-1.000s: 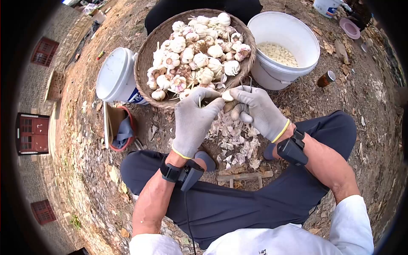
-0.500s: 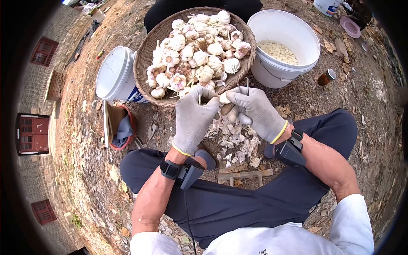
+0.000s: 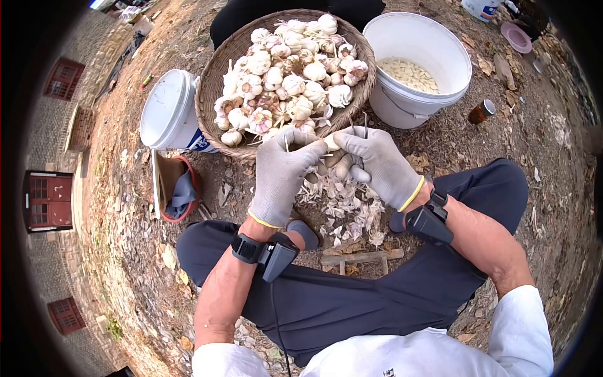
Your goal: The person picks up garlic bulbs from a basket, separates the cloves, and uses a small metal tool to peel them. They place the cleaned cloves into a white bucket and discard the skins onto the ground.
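Both my hands wear grey gloves and meet at the near edge of a wicker basket (image 3: pixel 206 125) heaped with garlic bulbs (image 3: pixel 292 81). A pale garlic clove (image 3: pixel 331 142) is pinched between them. My left hand (image 3: pixel 282 169) is closed, thumb and fingertips at the clove's left side; a thin pale strip pokes up above its thumb. My right hand (image 3: pixel 377 160) is closed on the clove's other side. From its fingers sticks a thin metal tool (image 3: pixel 365 120), mostly hidden. Papery garlic skins (image 3: pixel 348 207) lie on the ground under my hands.
A white bucket (image 3: pixel 461 69) with peeled cloves (image 3: pixel 411 74) stands right of the basket. A lidded white bucket (image 3: pixel 166 110) and a reddish pot (image 3: pixel 195 188) holding dark cloth are at left. A dark jar (image 3: pixel 482 113) and a small wooden frame (image 3: pixel 361 257) are on the ground.
My left hand has shifted slightly left and down, and its fingertips have tilted toward the clove. More of the clove shows. My right hand has barely moved.
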